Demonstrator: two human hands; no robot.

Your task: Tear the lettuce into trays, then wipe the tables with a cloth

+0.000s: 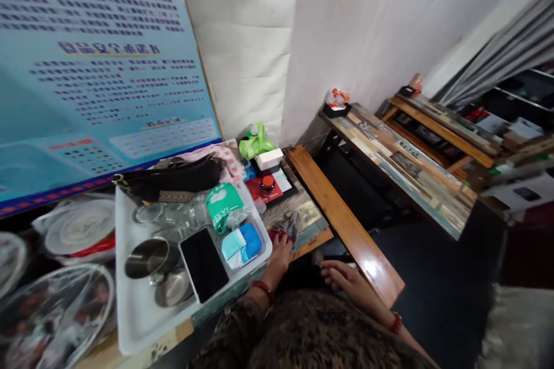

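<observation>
My left hand [280,252] reaches onto the corner of the wood-patterned table [309,216], just right of a white tray [190,311]. Its fingers are closed over a crumpled grey and dark red cloth [292,226] pressed against the tabletop. With nothing in it, my right hand [344,278] hangs in front of my body near the orange bench [355,236], its fingers loosely bent and apart. In the tray lie a tablet or large phone [204,265], metal cups [148,258], clear glasses [197,213], a green packet [225,204], a blue tissue pack [242,245] and a black bag [182,177].
Behind the cloth are a red booklet [277,185], a white box [269,159] and a green plastic bag [257,141]. Covered round containers [56,311] stand at the left. Another patterned table [402,167] is to the right. A blue poster [104,81] hangs on the wall.
</observation>
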